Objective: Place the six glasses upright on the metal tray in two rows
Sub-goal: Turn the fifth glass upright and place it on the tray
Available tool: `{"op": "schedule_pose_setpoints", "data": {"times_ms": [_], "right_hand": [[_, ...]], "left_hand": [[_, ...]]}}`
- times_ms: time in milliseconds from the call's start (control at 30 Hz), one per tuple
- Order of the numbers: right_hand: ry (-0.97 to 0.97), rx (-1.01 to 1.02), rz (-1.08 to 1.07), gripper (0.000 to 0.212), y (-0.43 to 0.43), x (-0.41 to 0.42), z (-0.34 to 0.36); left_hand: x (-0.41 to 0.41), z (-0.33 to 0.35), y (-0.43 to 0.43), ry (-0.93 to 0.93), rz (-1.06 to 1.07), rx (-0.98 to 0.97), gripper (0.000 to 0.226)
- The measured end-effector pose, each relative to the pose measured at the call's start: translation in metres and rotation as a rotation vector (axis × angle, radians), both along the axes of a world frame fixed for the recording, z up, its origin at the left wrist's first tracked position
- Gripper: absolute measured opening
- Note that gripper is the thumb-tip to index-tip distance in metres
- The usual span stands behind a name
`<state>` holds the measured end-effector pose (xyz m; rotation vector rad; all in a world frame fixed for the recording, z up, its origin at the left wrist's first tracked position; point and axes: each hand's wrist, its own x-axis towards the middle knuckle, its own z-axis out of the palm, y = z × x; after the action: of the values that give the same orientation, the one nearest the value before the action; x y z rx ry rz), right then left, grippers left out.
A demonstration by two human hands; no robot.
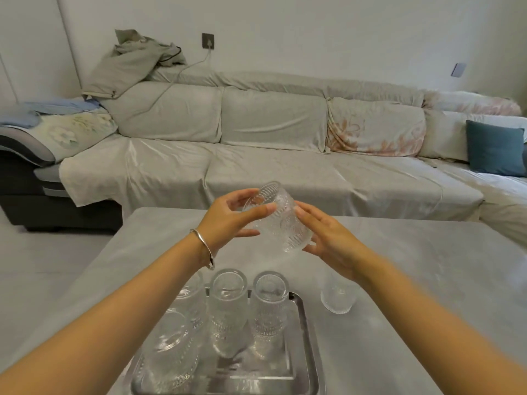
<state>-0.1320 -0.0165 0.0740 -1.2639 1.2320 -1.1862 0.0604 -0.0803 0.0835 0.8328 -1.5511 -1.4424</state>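
Note:
A clear ribbed glass (281, 219) is tilted in the air above the table, its mouth turned up and to the left. My left hand (232, 215) grips it near the rim, and my right hand (328, 238) cups its base from the right. Below, the metal tray (302, 337) holds several glasses upright: two at the back (228, 309) (269, 306), one partly hidden behind my left forearm (191, 297), and one at the front left (171, 352). One more glass (338, 297) stands on the table right of the tray, under my right wrist.
The grey table (413, 266) stretches to the right and away from me. A long covered sofa (271, 155) runs behind it, with a teal cushion (494, 151) at its right end. I wear a silver bangle (204, 248) on my left wrist.

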Motion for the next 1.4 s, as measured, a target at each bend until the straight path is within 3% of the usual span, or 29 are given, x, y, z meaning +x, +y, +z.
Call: {"op": "schedule_pose_setpoints", "data": {"times_ms": [267,333,500,633,767,933,1200,1400], "right_hand": [[-0.498,0.151,0.137,0.052,0.037,0.057,0.004],[-0.545,0.177,0.124,0.050,0.044,0.065,0.008],[-0.235,0.104,0.044,0.057,0.057,0.078,0.010],[0.001,0.016,-0.104,0.080,0.067,0.083,0.010],[0.305,-0.082,-0.200,0.080,0.073,0.090,0.000],[0.615,-0.086,-0.158,0.083,0.073,0.094,-0.025],[0.891,-0.067,-0.074,0.080,0.068,0.103,-0.064],[0.987,-0.104,-0.059,0.081,0.065,0.116,-0.086]], "left_hand": [[0.052,0.004,0.051,0.159,0.035,0.065,0.072],[0.061,-0.004,0.061,0.212,0.071,0.098,0.068],[0.088,-0.020,0.072,0.095,0.051,0.077,0.072],[0.102,-0.041,0.077,-0.090,0.103,-0.032,0.079],[0.112,-0.077,0.079,-0.305,0.182,-0.160,0.069],[0.125,-0.126,0.079,-0.466,0.206,-0.214,0.046],[0.122,-0.145,0.076,-0.781,0.182,-0.382,0.059],[0.123,-0.144,0.077,-0.777,0.173,-0.398,0.057]]}}
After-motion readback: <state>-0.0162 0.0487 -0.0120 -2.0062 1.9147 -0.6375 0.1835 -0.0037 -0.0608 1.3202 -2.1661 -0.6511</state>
